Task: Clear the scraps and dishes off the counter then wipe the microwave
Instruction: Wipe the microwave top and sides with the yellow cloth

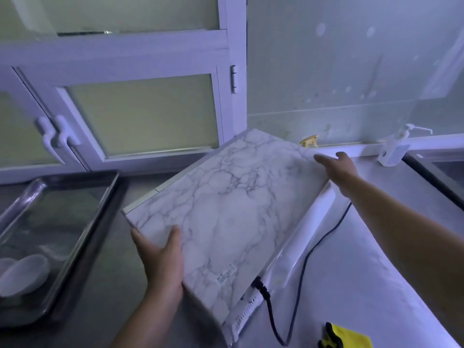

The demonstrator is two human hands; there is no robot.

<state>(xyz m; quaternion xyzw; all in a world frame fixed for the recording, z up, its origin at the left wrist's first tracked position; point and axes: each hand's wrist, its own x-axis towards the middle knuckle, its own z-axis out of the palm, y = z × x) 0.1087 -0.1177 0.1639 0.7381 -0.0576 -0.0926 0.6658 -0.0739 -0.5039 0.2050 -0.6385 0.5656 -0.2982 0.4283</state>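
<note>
The microwave (226, 209), covered in white marble-pattern film, stands turned at an angle on the steel counter (356, 259), its back panel and black power cord (298, 285) facing me. My left hand (160, 257) grips its near left corner, thumb on top. My right hand (339, 167) reaches over the far right corner with fingers stretched flat on the top. A yellow cloth (346, 337) lies on the counter at the bottom right.
A dark metal tray (105, 209) at the left holds white bowls (25, 275). A white pump bottle (394, 151) and a yellow spray trigger (310, 141) stand by the back wall. A sink edge (431, 177) shows at far right. Window frames rise behind.
</note>
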